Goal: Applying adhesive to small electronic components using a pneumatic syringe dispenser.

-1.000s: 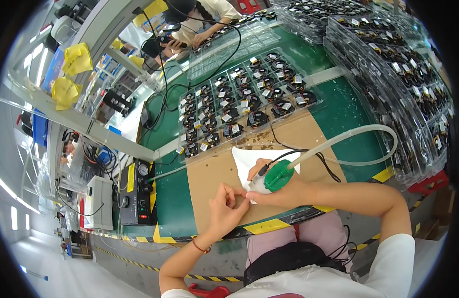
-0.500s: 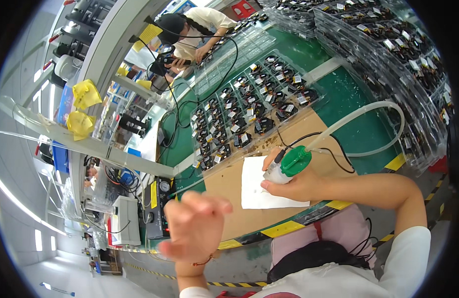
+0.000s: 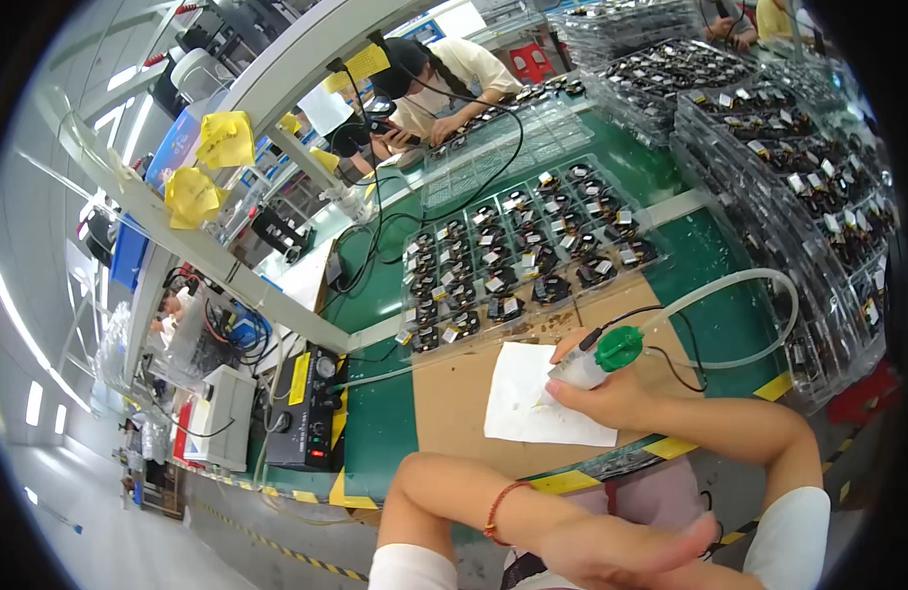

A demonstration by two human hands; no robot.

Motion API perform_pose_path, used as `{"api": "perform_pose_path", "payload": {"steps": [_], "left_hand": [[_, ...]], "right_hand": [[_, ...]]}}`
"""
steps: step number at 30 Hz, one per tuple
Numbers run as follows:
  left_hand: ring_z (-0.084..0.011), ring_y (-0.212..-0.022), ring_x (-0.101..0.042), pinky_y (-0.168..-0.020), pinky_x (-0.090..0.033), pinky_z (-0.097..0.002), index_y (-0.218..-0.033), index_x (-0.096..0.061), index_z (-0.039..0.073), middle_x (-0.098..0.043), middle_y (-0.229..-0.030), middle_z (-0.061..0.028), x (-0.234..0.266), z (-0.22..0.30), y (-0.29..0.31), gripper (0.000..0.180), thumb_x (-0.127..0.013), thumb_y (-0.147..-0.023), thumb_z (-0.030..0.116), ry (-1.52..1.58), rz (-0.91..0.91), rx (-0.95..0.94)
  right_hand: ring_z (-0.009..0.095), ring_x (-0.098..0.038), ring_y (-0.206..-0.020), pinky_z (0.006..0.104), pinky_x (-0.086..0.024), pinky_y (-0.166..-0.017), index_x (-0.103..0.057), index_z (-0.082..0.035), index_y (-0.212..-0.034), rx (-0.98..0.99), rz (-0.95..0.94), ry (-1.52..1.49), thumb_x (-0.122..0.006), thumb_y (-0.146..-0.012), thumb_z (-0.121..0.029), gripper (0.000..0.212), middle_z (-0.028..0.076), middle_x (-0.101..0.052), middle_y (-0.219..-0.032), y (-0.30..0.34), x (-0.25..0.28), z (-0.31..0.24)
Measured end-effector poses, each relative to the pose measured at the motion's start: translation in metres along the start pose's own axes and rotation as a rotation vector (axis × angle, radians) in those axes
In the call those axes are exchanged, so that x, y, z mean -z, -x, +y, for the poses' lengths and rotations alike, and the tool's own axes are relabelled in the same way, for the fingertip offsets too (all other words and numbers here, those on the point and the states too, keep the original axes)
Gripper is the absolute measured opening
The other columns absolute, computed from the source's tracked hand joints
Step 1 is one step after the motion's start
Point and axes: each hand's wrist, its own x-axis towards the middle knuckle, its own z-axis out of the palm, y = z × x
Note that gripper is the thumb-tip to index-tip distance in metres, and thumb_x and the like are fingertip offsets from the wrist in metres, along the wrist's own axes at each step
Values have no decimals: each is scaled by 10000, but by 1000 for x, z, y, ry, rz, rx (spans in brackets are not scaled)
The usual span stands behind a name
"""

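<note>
Above the white sheet (image 3: 523, 408), near the edge of the bench (image 3: 711, 251), my right grip (image 3: 613, 401) wraps round the green-capped dispenser (image 3: 601, 361); I'd steady it and leave its hose (image 3: 729, 279) slack. Whether my left grip (image 3: 616, 549), stretched across below, holds anything, I cannot tell.

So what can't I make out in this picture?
All in the head view:
Left hand: blurred, so its fingers run together.
Right hand: some fingers are hidden by the green-capped dispenser and the hand itself.
Dispenser's tip: too small to tell whether it touches the white sheet.
Stacked trays: lower layers' contents are obscured by plastic edges.
</note>
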Motion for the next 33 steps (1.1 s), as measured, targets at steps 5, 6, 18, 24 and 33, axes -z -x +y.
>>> {"api": "perform_pose_path", "payload": {"steps": [5, 6, 18, 24, 33], "left_hand": [[-294, -1188, -413, -1002, -293, -393, -1293, -304, -85, -406, -1294, -207, 55, 15, 17, 1053, -113, -725, 780, -321, -236, 334], [-295, -1202, -400, -1018, -271, -400, -1309, -286, -73, -377, -1322, -201, 60, 20, 28, 1090, -101, -694, 809, -391, -248, 333], [-245, -733, -547, -685, -424, -342, -862, -535, 51, -593, -762, -68, 141, 116, 123, 179, -630, -714, 84, -2521, 1326, -207], [-269, -735, -533, -616, -439, -384, -786, -531, 65, -585, -654, -45, 183, 137, 121, 250, -702, -652, 190, -2487, 1623, 218], [-205, -590, -587, -543, -459, -299, -901, -527, 19, -591, -672, -67, 192, 143, 138, 376, -737, -598, 94, -2085, 1630, -23]], "right_hand": [[99, -498, -752, 251, -405, -647, -512, -49, -905, -101, -44, 35, -677, -702, -36, 261, 36, -519, -829, -3, -3, -4], [99, -498, -752, 251, -405, -647, -512, -49, -905, -106, -52, 55, -677, -702, -36, 261, 36, -519, -829, -3, -2, -4], [95, -498, -722, 238, -398, -607, -528, -55, -882, 14, -16, 94, -666, -703, -51, 226, 32, -527, -813, -6, -1, 1], [98, -509, -737, 242, -414, -638, -530, -55, -881, 19, 12, 150, -679, -708, -68, 228, 29, -536, -817, -7, 2, -2], [104, -532, -658, 257, -432, -579, -513, -58, -860, 21, -47, 90, -691, -719, -130, 238, 32, -544, -740, -4, -1, -5]]}}
